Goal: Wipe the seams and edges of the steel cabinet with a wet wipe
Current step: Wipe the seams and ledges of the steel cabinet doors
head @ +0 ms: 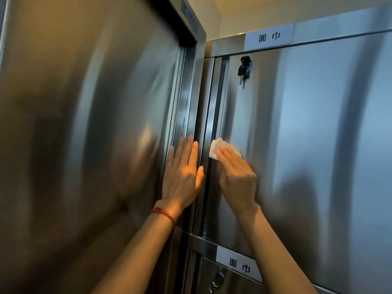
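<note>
Against the brushed steel cabinet (318,134), right hand (237,177) presses a crumpled white wipe (216,148) with flat fingers; left hand (182,177), at nine o'clock of it, lies flat, fingers straight.

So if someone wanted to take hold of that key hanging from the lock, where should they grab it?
Probably by the black head of the key, pinched from the front: it hangs free below the lock on the cabinet door, blade pointing down.
</note>
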Tool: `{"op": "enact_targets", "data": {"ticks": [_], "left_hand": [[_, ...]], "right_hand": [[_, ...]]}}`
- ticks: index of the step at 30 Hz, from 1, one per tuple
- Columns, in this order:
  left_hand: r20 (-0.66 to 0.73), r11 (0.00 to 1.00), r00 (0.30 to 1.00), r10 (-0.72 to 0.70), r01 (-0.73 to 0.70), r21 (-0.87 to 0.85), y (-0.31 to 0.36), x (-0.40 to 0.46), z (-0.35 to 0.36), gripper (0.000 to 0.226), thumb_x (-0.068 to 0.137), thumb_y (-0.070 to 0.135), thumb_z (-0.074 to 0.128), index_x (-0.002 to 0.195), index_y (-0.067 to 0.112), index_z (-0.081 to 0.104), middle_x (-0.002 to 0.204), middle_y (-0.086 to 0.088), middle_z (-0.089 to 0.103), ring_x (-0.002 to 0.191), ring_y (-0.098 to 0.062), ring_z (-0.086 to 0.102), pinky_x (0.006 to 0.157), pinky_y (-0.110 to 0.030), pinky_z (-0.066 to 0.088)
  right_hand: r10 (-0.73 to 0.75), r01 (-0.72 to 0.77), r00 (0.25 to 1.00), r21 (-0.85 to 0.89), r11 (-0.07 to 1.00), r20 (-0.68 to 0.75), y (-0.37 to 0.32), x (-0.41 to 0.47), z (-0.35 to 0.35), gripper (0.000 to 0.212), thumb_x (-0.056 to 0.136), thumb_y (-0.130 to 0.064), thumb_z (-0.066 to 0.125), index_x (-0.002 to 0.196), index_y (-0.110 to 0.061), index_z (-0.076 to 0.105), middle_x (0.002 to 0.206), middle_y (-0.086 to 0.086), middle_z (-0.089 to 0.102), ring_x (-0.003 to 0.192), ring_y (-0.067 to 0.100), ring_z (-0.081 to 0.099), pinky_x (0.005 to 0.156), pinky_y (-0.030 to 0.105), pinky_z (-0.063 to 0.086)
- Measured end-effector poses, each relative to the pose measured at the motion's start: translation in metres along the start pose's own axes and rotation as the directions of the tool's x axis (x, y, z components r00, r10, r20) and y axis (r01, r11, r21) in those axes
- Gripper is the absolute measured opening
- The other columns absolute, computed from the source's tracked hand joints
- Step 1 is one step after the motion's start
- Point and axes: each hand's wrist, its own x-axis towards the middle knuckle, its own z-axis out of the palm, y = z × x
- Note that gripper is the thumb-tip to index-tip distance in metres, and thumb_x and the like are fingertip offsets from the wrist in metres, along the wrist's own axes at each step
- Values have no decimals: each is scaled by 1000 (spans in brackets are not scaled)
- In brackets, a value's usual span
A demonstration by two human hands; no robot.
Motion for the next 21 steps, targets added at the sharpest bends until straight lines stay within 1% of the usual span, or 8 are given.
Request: {"op": "enact_targets", "data": {"ticks": [1,3,7,10,12,14,18,21], "left_hand": [[6,1000,1000,-1,1,3,-2,1,2,67,77,11,71,133,-8,42,142,-26,36,134,-39,27,106,-57,24],[15,1000,1000,-9,9,0,-6,3,7,69,77,10,70,135,-8,38,144,-26,33,134,-40,28,107,-56,23],[32,999,999,-31,31,-12,-13,2,15,70,79,8,66,138,-9,31,146,-27,29,136,-39,27,110,-51,18],[59,996,998,-36,40,-75,-18,0,20,71,87,9,55,144,0,13,152,-19,12,141,-32,12,115,-43,9],[80,997,996,-24,30,-73,-22,0,22,70,91,11,49,144,4,4,153,-15,3,143,-28,4,115,-39,2],[88,999,996,-13,17,-49,-23,0,21,68,90,9,51,144,0,10,153,-18,8,142,-32,9,115,-43,6],[57,1000,998,20,-20,3,-24,1,19,63,85,4,59,139,-8,29,146,-26,25,136,-39,25,109,-51,25],[47,998,997,55,-56,30,-24,0,18,58,82,2,58,134,-11,36,142,-29,32,132,-40,32,105,-51,35]], "right_hand": [[-5,5,1000,-5,1000,0,2,1,4,20,86,-4,61,103,1,71,108,15,68,102,27,66,85,40,55],[-15,15,1000,-20,1000,8,5,3,10,27,76,6,70,102,0,71,107,15,69,101,28,66,83,41,56],[-42,43,999,-37,998,24,5,8,20,35,67,12,73,100,-1,72,106,14,69,100,27,66,79,41,57],[-46,49,998,-51,998,44,4,10,29,34,67,8,75,100,1,72,105,16,69,99,30,66,77,44,57],[-50,54,997,-74,996,60,4,11,35,35,65,12,74,98,2,72,104,17,69,97,31,67,78,44,57],[-35,43,995,-87,995,94,3,11,41,38,61,15,75,97,2,72,103,18,69,97,34,66,76,46,57],[-16,35,985,-109,993,172,2,10,49,43,57,14,79,98,3,72,104,19,68,98,37,65,73,49,57],[-4,31,980,-133,991,199,0,12,53,42,56,13,80,96,3,72,104,19,68,98,37,65,74,50,56]]}}
